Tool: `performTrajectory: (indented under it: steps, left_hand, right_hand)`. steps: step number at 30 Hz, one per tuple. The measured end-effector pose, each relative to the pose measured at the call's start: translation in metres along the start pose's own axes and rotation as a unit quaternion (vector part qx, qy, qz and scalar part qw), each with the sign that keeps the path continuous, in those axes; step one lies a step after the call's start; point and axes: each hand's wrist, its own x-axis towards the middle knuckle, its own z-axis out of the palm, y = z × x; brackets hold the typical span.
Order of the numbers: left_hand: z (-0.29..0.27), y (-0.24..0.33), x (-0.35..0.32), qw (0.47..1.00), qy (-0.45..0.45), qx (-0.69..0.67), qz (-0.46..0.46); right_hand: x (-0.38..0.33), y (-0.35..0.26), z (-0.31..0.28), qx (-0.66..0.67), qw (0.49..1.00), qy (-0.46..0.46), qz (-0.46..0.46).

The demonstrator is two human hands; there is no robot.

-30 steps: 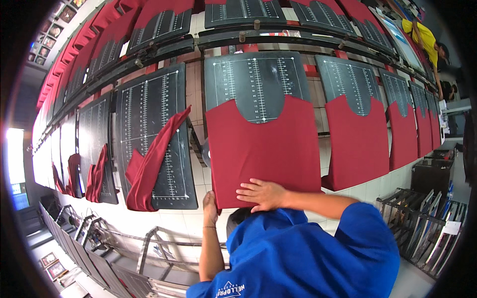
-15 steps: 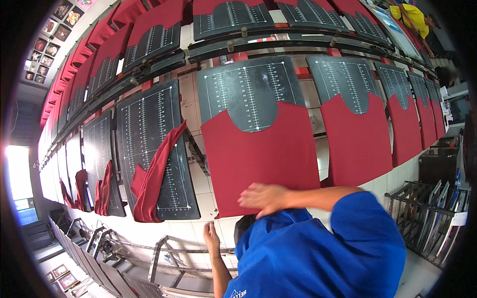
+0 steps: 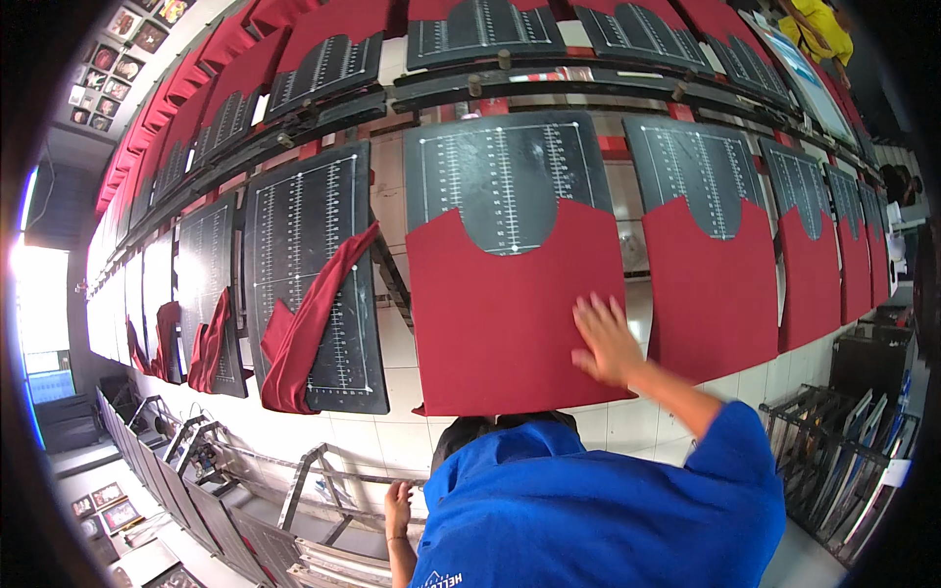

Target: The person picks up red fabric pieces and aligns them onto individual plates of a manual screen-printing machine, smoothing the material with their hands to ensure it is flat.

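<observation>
My right hand (image 3: 608, 343) lies flat, fingers spread, on the right side of a dark red fabric panel (image 3: 510, 323). The panel is spread smooth over the lower part of a black board (image 3: 505, 176) printed with white rulers, and its curved neckline cutout leaves the board's upper part bare. My left hand (image 3: 398, 510) hangs low beside my body, away from the panel. Its fingers are loosely bent and apart, with nothing seen in them. On the board to the left, a bunched red cloth piece (image 3: 304, 343) lies folded at a slant.
More boards with flat red panels, such as one panel (image 3: 711, 294), run to the right. A dark rail (image 3: 578, 83) separates them from a far row. Metal frames (image 3: 309, 490) stand low left, a rack (image 3: 833, 461) low right. A person in yellow (image 3: 818, 34) is at the far right.
My right hand has moved from the panel's lower edge up and to the right across the fabric. My left hand has dropped lower. The view has shifted slightly.
</observation>
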Motion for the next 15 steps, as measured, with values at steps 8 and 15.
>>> performTrajectory:
  steps: [8,15]
  left_hand:
    - [-0.170,-0.043,0.115,0.937,0.316,0.046,0.141]
    - [-0.252,0.185,0.197,0.902,0.256,0.057,0.342]
  right_hand:
    - [0.089,-0.089,0.027,0.002,0.968,0.135,0.211]
    - [0.223,-0.007,0.013,-0.095,0.879,0.205,0.421]
